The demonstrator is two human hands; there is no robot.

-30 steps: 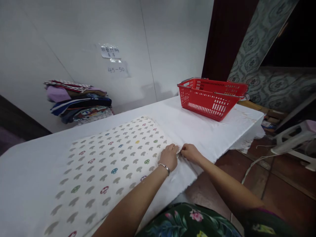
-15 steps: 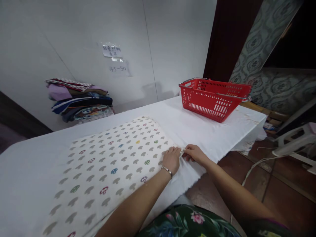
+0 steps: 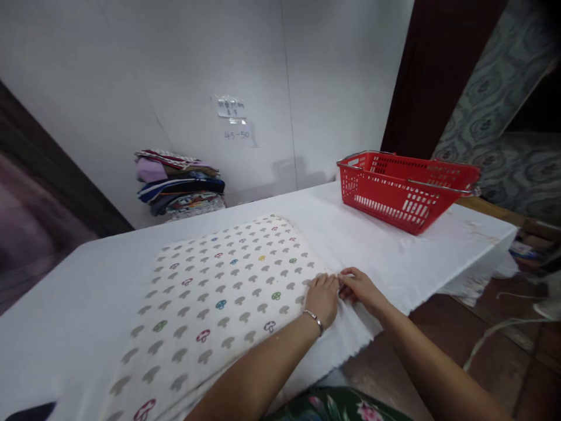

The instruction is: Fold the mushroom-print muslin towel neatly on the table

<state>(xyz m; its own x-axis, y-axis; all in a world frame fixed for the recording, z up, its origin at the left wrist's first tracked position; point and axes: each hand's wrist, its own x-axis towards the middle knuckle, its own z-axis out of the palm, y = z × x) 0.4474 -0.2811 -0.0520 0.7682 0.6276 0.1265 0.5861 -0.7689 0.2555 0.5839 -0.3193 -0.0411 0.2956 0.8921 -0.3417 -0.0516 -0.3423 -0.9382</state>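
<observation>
Mushroom-print cloth (image 3: pixel 252 279) is spread on the white tabletop (image 3: pixel 87 304). Left hand (image 3: pixel 323 299) lies flat on its right corner; right hand (image 3: pixel 363 290) has fingers curled at that edge, can't tell if they're pinching. Mostly the view's swung left; hands haven't left that corner, so it's seemingly still being worked. Red basket's (image 3: pixel 390 190) beyond.

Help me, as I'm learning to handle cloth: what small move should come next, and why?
Probably a gentle outward pull with the right hand: its curled fingers are at a corner of the mushroom-print cloth, the left hand lies on the cloth beside them and could steady it, and creases show along the near edge.
</observation>
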